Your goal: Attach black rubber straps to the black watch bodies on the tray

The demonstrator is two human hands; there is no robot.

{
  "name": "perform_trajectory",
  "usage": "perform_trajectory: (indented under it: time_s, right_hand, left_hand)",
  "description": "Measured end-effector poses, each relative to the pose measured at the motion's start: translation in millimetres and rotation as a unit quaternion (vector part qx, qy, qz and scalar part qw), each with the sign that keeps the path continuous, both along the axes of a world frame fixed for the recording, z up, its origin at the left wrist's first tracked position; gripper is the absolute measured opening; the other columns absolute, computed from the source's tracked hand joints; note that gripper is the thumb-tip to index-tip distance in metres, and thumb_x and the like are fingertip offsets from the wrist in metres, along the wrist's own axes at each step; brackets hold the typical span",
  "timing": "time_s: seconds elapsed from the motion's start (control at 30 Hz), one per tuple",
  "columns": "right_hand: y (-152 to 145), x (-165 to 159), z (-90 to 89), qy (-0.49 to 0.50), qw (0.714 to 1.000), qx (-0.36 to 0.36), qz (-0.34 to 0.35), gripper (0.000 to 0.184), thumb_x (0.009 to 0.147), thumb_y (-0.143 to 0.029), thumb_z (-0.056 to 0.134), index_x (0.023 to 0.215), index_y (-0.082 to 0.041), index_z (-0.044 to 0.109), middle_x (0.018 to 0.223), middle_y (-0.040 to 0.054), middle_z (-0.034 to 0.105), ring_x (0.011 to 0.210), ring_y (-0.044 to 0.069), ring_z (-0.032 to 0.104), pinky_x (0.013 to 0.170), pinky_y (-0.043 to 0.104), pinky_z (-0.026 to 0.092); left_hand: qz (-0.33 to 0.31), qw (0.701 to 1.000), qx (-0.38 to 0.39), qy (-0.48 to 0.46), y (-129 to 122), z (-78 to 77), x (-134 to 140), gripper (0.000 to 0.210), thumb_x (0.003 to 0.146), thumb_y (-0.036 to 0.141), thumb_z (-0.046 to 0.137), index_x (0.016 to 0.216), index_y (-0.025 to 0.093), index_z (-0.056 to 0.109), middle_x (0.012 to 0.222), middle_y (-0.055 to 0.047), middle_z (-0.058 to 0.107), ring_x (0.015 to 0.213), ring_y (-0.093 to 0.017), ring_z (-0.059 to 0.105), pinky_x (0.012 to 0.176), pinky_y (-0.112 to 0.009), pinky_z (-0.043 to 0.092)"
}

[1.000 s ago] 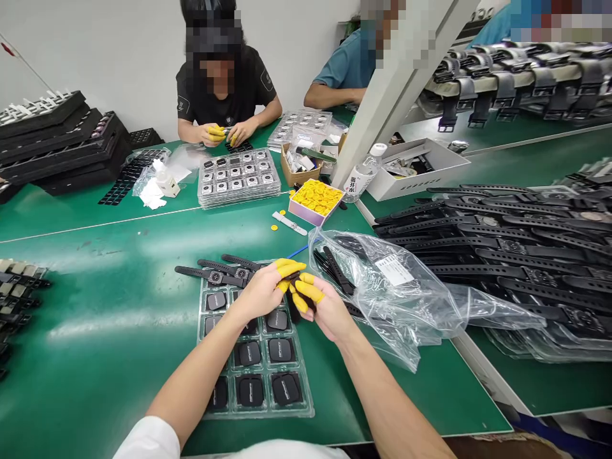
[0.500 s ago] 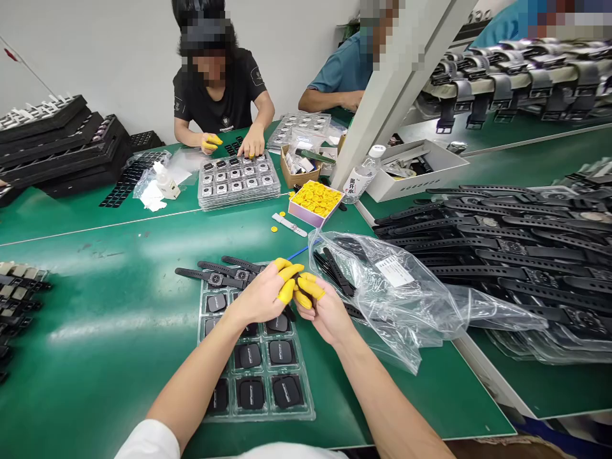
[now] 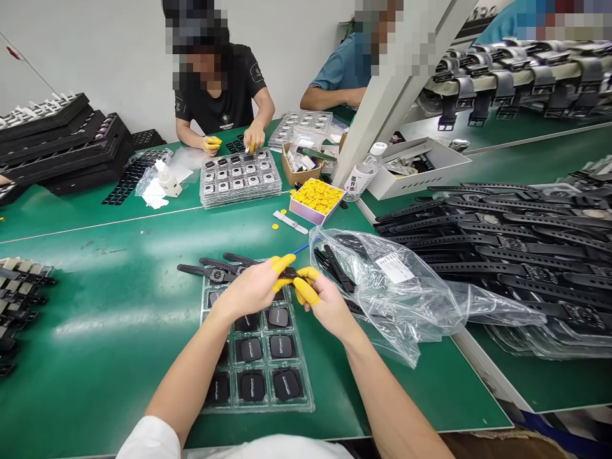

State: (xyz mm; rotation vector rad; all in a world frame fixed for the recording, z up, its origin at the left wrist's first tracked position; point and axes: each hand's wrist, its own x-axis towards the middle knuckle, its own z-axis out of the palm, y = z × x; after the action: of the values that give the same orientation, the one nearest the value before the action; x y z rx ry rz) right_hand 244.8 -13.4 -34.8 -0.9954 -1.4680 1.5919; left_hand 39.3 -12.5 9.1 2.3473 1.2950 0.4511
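My left hand (image 3: pixel 255 284) and my right hand (image 3: pixel 326 297), both with yellow finger cots, meet above a clear plastic tray (image 3: pixel 310 390). Between their pinching fingertips is a black watch (image 3: pixel 289 274), mostly covered by the fingers. In the tray's compartments lie square black watch pieces (image 3: pixel 250 349) with pale lettering. Several black watches with straps (image 3: pixel 217 275) rest across the far left edge of the tray, partly behind my left hand. Right of my right hand, a clear plastic bag (image 3: pixel 415 299) lies around black straps (image 3: pixel 338 266).
A box of yellow finger cots (image 3: pixel 315 199), a grey strap (image 3: pixel 291 222) and a water bottle (image 3: pixel 364 171) stand beyond my hands. Black watches (image 3: pixel 516 245) are heaped at right. Across the table a co-worker (image 3: pixel 217 95) handles a stacked tray (image 3: pixel 241 191). A slanted post (image 3: pixel 382 95) rises at centre right.
My hands have drawn slightly apart and turned, so more of the black watch shows between them. Opposite, the co-worker's hand has lifted a little from the tray.
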Motion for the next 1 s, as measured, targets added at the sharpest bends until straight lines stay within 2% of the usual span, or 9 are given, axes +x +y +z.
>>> perform_trajectory:
  time_s: [0.23,0.37,0.5,0.57,0.67,0.77,0.83,0.9,1.0]
  right_hand:
    - [12,22,2.1,-0.297,0.94,0.156,0.058,0.025,0.099,-0.037,0.047,0.095,-0.021,0.066,0.09,0.0053,0.069,0.079,0.021,0.06,0.073,0.033,0.042]
    - [10,25,3.5,-0.377,0.906,0.168,0.097,0.02,0.094,-0.023,0.046,0.084,-0.021,0.063,0.086,0.006,0.07,0.073,0.019,0.06,0.065,0.03,0.038]
    - [5,23,3.5,-0.455,0.867,0.159,0.131,0.017,0.096,-0.023,0.047,0.099,-0.022,0.064,0.075,0.003,0.068,0.062,0.019,0.056,0.057,0.029,0.031]
    - [5,23,4.2,-0.476,0.854,0.176,0.119,0.017,0.098,-0.027,0.049,0.102,-0.022,0.065,0.076,0.0042,0.069,0.064,0.02,0.059,0.058,0.029,0.03]
    - [8,30,8.3,-0.444,0.871,0.197,0.078,0.021,0.1,-0.036,0.05,0.102,-0.024,0.067,0.082,0.0044,0.072,0.071,0.021,0.063,0.061,0.029,0.035]
    - [16,47,11.7,-0.435,0.881,0.176,-0.058,0.03,0.101,-0.045,0.048,0.108,-0.024,0.068,0.085,0.0046,0.071,0.073,0.022,0.063,0.065,0.031,0.039]
    - [21,61,9.3,-0.484,0.852,0.143,-0.143,0.034,0.098,-0.048,0.051,0.114,-0.021,0.066,0.094,0.0077,0.072,0.077,0.024,0.064,0.065,0.033,0.04]
    - [26,72,2.4,-0.548,0.815,0.113,-0.151,0.04,0.095,-0.051,0.056,0.117,-0.018,0.064,0.109,0.0129,0.069,0.081,0.027,0.064,0.065,0.034,0.039]
    - [31,81,-10.5,-0.6,0.791,0.086,-0.081,0.044,0.094,-0.053,0.055,0.116,-0.016,0.063,0.117,0.0174,0.065,0.077,0.026,0.063,0.063,0.035,0.039]
  left_hand:
    - [0.08,0.982,-0.016,0.172,0,23.9,-53,0.032,0.098,0.01,0.045,0.116,0.019,0.07,0.114,-0.01,0.074,0.105,-0.028,0.07,0.09,-0.039,0.055]
    - [0.06,0.984,-0.066,0.155,-2,11.8,-64,0.028,0.099,0.01,0.047,0.115,0.02,0.067,0.108,-0.007,0.076,0.094,-0.023,0.071,0.082,-0.033,0.053]
    - [-0.015,0.981,-0.047,0.186,-7,-13.3,-56,0.025,0.099,0.009,0.048,0.106,0.019,0.069,0.104,-0.007,0.072,0.099,-0.023,0.067,0.087,-0.034,0.05]
    - [-0.008,0.972,0.005,0.233,-11,-24.3,-50,0.023,0.101,0.012,0.048,0.107,0.018,0.07,0.104,-0.009,0.068,0.1,-0.025,0.064,0.088,-0.037,0.048]
    - [0.043,0.956,0.085,0.278,-21,-31.3,-45,0.021,0.104,0.021,0.049,0.107,0.014,0.068,0.114,-0.014,0.066,0.105,-0.029,0.059,0.091,-0.043,0.047]
    - [0.029,0.946,0.117,0.3,-31,-25.6,-49,0.019,0.103,0.024,0.053,0.104,0.014,0.068,0.124,-0.015,0.064,0.109,-0.03,0.056,0.093,-0.044,0.045]
    - [-0.021,0.938,0.115,0.325,-35,-18.3,-54,0.015,0.101,0.022,0.055,0.103,0.017,0.07,0.128,-0.013,0.063,0.112,-0.03,0.055,0.094,-0.043,0.044]
    - [-0.062,0.925,0.113,0.358,-37,-11.5,-57,0.016,0.1,0.019,0.056,0.103,0.02,0.071,0.13,-0.013,0.063,0.114,-0.031,0.055,0.094,-0.044,0.043]
    - [-0.09,0.912,0.113,0.384,-35,-6.7,-56,0.018,0.099,0.015,0.054,0.103,0.019,0.071,0.123,-0.014,0.065,0.11,-0.03,0.058,0.094,-0.045,0.043]
